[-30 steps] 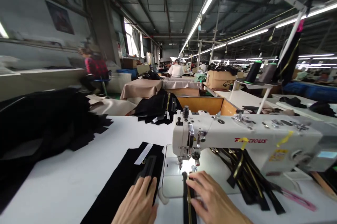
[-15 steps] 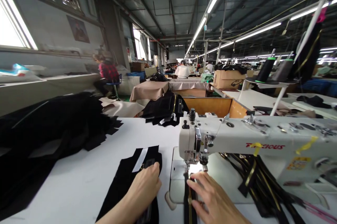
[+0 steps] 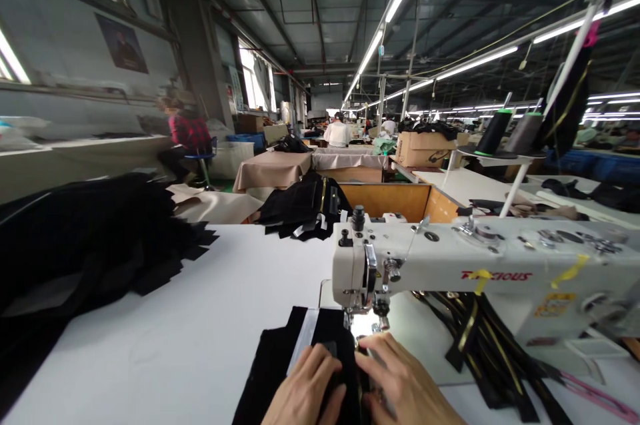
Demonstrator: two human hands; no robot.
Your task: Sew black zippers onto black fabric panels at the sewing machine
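A white sewing machine [image 3: 450, 265] stands on the white table [image 3: 210, 318], with its needle and presser foot [image 3: 367, 318] lit from below. A black fabric piece [image 3: 280, 365] with a white strip lies just left of the needle. My left hand [image 3: 307, 388] presses flat on this fabric, fingers together. My right hand [image 3: 400, 382] rests beside it on a black zipper tape, right under the presser foot. The two hands nearly touch. The zipper is mostly hidden by my hands.
A large heap of black cut pieces [image 3: 85, 245] fills the table's left side. Black zippers with gold teeth [image 3: 480, 338] lie under the machine arm. Thread cones [image 3: 505, 132] stand on a rack behind. Other workers sit far back at other tables.
My left hand has slid the black fabric piece rightward up against the needle area. My right hand has stayed on the zipper tape at the presser foot.
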